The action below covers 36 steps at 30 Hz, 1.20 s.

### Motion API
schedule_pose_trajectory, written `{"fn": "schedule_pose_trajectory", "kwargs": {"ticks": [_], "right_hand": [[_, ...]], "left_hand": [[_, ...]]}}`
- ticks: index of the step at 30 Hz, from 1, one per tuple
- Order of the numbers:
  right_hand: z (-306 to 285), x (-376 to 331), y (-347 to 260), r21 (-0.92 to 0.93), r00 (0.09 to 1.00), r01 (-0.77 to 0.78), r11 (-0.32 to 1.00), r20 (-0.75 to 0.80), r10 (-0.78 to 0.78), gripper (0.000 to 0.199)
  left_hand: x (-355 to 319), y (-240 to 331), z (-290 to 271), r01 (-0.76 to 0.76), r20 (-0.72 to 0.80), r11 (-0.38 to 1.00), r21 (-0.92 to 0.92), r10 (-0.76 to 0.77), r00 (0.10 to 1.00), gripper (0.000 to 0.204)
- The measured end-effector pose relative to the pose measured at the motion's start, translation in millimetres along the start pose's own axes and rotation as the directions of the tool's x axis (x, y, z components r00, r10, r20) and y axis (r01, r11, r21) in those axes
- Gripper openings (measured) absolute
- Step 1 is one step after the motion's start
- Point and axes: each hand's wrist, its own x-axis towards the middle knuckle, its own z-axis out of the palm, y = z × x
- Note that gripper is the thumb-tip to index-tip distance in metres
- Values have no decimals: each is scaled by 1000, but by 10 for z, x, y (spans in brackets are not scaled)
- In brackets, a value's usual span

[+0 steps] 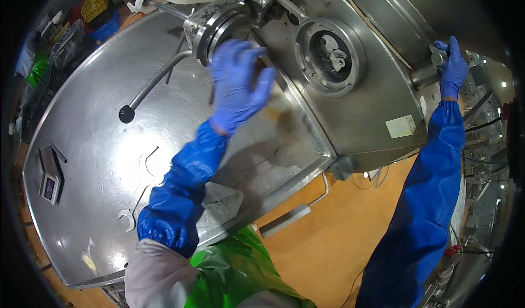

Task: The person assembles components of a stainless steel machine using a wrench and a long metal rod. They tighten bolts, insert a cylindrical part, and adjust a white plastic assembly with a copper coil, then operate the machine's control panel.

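1. Nearest the person, a green apron and two blue sleeve covers are filling the lower edge. A folded grey cloth is lying on the stainless steel table, with a flat wrench beside it near the front rim.
2. Further out, a small digital scale is sitting at the table's left edge, and a bent rod with a black ball knob is resting across the middle.
3. The left hand, in a blue glove, is hovering with fingers spread wide just in front of the round steel port collar on the machine housing. Motion blur is hiding whether the fingertips are touching the collar; the hand is holding nothing.
4. The collar is looking heavy, rigid and polished, probably slippery under a wet glove. A grip around its outer rim is appearing the safest hold.
5. Beside it, a second round opening is showing an auger-like part inside.
6. Farthest right, the right hand is curling closed around a short steel handle on the housing's side.
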Motion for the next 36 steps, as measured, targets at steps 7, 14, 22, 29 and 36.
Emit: {"fn": "schedule_pose_trajectory", "kwargs": {"ticks": [7,14,22,29,36], "right_hand": [[-50,9,-154,98,992,-112,989,64,106,33],[-38,68,-209,110,954,-261,959,184,238,38],[-62,106,-407,374,915,-402,836,118,387,52],[-115,90,-533,497,852,-515,699,206,481,49],[-65,85,-419,527,879,-468,709,191,438,48]], "left_hand": [[-61,-1238,-1645,46,231,617,785,-360,904,41],[-150,-1331,-1757,407,390,685,604,-700,599,70],[-108,-1290,-1769,431,409,655,621,-740,534,75],[-113,-1326,-1806,454,448,665,593,-741,500,79],[-93,-1317,-1818,492,477,657,571,-753,453,80]]}}
